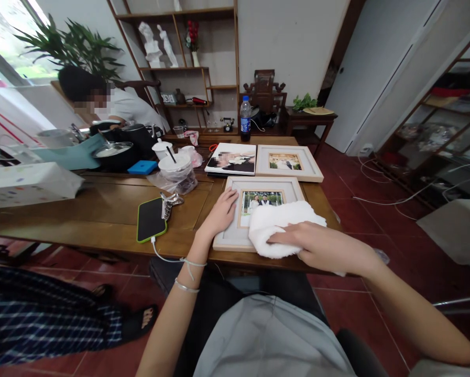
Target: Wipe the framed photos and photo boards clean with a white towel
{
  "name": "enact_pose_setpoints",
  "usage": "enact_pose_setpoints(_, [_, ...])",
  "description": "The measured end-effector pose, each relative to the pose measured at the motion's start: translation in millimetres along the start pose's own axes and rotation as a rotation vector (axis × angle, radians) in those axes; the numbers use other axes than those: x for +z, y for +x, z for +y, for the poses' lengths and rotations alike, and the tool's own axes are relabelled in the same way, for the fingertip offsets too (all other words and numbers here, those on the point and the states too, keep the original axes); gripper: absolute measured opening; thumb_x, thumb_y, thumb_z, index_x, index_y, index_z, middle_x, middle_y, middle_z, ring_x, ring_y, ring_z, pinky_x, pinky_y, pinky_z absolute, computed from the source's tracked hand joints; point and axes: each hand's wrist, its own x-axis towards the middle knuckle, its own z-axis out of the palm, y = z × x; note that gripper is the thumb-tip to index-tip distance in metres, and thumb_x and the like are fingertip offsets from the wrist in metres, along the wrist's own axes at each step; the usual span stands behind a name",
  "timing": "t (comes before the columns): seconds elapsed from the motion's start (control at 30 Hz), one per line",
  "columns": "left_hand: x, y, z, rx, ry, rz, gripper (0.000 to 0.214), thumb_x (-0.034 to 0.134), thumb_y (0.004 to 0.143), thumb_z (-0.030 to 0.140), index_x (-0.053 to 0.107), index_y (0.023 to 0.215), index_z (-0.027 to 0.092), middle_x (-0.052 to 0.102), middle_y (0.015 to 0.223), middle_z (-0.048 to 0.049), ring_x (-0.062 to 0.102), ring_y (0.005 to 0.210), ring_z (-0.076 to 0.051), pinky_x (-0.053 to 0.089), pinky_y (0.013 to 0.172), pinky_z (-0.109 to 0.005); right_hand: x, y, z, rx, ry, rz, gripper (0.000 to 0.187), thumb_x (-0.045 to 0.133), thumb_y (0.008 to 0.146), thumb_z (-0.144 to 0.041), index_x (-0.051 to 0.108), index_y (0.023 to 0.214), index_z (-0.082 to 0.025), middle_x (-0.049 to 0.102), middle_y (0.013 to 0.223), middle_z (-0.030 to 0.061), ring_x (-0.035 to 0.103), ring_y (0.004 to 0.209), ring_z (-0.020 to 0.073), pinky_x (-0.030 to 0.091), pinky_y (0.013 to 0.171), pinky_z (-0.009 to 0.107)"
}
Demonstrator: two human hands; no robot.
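A pale picture frame (pixel 254 184) with a photo lies flat at the near edge of the wooden table (pixel 101 209). My left hand (pixel 219 214) rests flat on the frame's left border, fingers stretched out. My right hand (pixel 321 243) lies palm down, fingers extended, on a white cloth (pixel 277 220) that covers the frame's lower right part. The cloth hides that corner of the frame.
Two more framed pictures (pixel 287 162) (pixel 231 158) lie further back. A phone in a green case (pixel 151 220) on a cable, a hair clip (pixel 168 203), a plastic cup in a bag (pixel 175 173), a bottle (pixel 245 119) and cookware share the table. Another person sits far left.
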Motion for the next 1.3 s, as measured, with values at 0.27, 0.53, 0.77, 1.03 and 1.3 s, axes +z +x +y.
enact_pose_setpoints(0.27, [1.3, -0.1, -1.1, -0.005, -0.005, 0.005, 0.042, 0.035, 0.092, 0.022, 0.051, 0.130, 0.013, 0.045, 0.142, -0.0132, 0.029, 0.139, -0.025, 0.026, 0.115, -0.048, 20.3, 39.5, 57.1, 0.077, -0.082, 0.218, 0.068, 0.039, 0.068, 0.002, 0.052, 0.131, -0.023, 0.055, 0.133, 0.0089, 0.049, 0.121, 0.0257, 0.038, 0.095, 0.038])
enact_pose_setpoints(0.53, [-0.6, -0.2, 1.5, -0.015, -0.005, -0.006, 0.042, 0.035, 0.093, 0.022, 0.051, 0.130, 0.010, 0.044, 0.142, -0.0154, 0.029, 0.139, -0.026, 0.025, 0.115, -0.047, 13.2, 77.5, 89.4, 0.142, -0.237, 0.380, 0.068, 0.038, 0.070, 0.003, 0.044, 0.135, -0.015, 0.052, 0.131, 0.0175, 0.050, 0.115, 0.0289, 0.038, 0.092, 0.040])
enact_pose_setpoints(0.77, [-1.0, -0.5, 2.4, -0.008, -0.006, 0.003, 0.041, 0.035, 0.093, 0.022, 0.051, 0.130, 0.012, 0.045, 0.141, -0.0140, 0.029, 0.139, -0.025, 0.026, 0.115, -0.046, 17.6, 62.5, 55.9, 0.092, -0.218, 0.206, 0.064, 0.038, 0.069, 0.004, 0.052, 0.128, -0.020, 0.060, 0.117, 0.0146, 0.057, 0.101, 0.0272, 0.039, 0.087, 0.038])
enact_pose_setpoints(1.03, [0.9, 0.2, -0.5, 0.006, 0.000, 0.012, 0.041, 0.036, 0.091, 0.019, 0.052, 0.128, 0.010, 0.046, 0.140, -0.0150, 0.031, 0.138, -0.025, 0.027, 0.115, -0.047, 5.0, 8.7, -9.1, -0.048, -0.075, 0.004, 0.065, 0.040, 0.069, 0.003, 0.054, 0.126, -0.025, 0.064, 0.112, 0.0104, 0.061, 0.092, 0.0238, 0.040, 0.075, 0.030])
enact_pose_setpoints(1.3, [0.6, 0.1, 0.4, 0.001, 0.012, 0.005, 0.042, 0.035, 0.092, 0.020, 0.051, 0.129, 0.010, 0.045, 0.141, -0.0144, 0.030, 0.138, -0.025, 0.026, 0.115, -0.045, 18.4, 23.8, 19.6, -0.014, -0.002, 0.094, 0.069, 0.041, 0.071, 0.000, 0.049, 0.133, -0.028, 0.060, 0.125, 0.0071, 0.054, 0.114, 0.0247, 0.040, 0.092, 0.036])
